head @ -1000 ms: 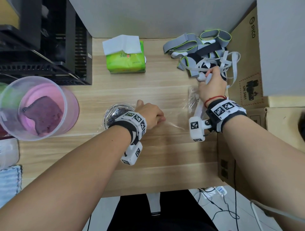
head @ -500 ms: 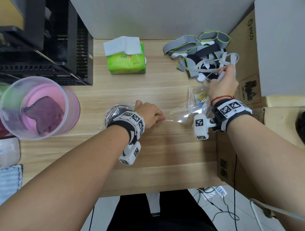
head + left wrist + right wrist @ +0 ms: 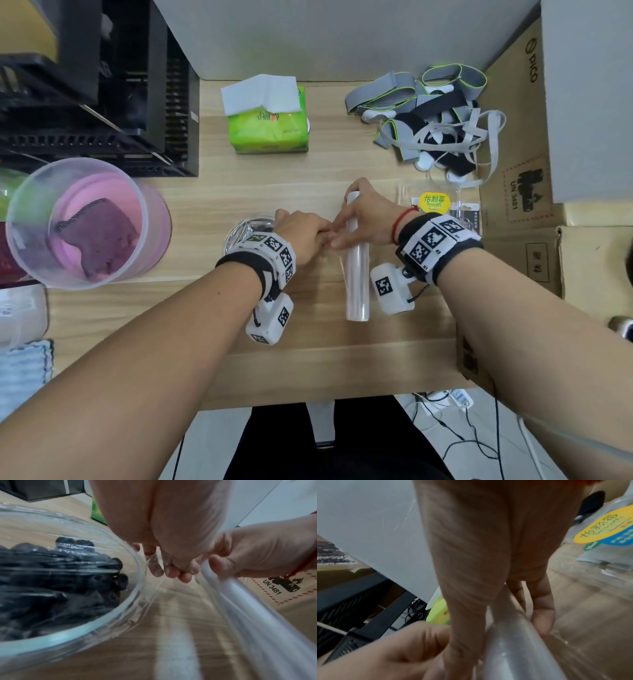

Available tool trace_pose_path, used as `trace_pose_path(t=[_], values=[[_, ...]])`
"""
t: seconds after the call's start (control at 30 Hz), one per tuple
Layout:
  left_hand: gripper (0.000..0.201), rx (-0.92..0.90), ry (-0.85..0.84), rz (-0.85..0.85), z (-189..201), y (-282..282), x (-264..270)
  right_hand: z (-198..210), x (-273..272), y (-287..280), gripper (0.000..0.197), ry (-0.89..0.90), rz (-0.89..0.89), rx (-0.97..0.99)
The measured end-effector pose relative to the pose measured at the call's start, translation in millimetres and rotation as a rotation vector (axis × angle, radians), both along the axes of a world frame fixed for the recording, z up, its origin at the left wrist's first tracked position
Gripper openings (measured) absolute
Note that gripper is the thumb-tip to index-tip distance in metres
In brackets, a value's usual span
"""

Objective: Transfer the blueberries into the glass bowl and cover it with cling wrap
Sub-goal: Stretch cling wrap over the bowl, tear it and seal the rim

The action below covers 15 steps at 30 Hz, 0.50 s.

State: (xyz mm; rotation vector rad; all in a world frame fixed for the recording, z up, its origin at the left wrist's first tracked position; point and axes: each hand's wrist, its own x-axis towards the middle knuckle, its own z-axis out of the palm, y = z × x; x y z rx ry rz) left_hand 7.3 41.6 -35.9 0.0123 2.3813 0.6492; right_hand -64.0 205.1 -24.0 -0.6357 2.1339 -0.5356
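Observation:
The glass bowl [image 3: 244, 229] of blueberries [image 3: 51, 574] stands on the wooden table, half hidden under my left wrist. Wrinkled cling film [image 3: 150, 588] lies over its top and runs right to the cling wrap roll [image 3: 356, 270]. My left hand [image 3: 323, 236] pinches the film just right of the bowl, fingers curled [image 3: 171, 569]. My right hand [image 3: 344, 224] grips the far part of the roll, its thumb [image 3: 221, 563] over it, touching the left hand. The roll [image 3: 513, 649] points toward me, low over the table. The empty blueberry box [image 3: 435, 205] with a yellow label lies behind my right wrist.
A green tissue pack [image 3: 269, 132] and a heap of grey straps [image 3: 438, 113] sit at the back. A clear tub [image 3: 85, 222] with a pink inside stands left, a black rack [image 3: 102, 102] behind it. A cardboard box [image 3: 513, 192] walls the right side.
My right hand has come back left from the straps with the roll, closing the stretched film span, and now meets my left hand. The left hand has stayed beside the bowl.

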Motion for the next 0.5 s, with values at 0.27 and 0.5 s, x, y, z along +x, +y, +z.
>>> trace_pose_path(t=[0.27,0.5], values=[[0.031,-0.018,0.049,-0.036,-0.1,5.6,0.3,-12.3,10.7,-6.1,0.027,0.039,0.051,0.065],[0.029,-0.060,0.071,-0.165,-6.9,-4.4,11.2,-34.4,1.4,6.2,0.016,0.222,-0.115,0.249]])
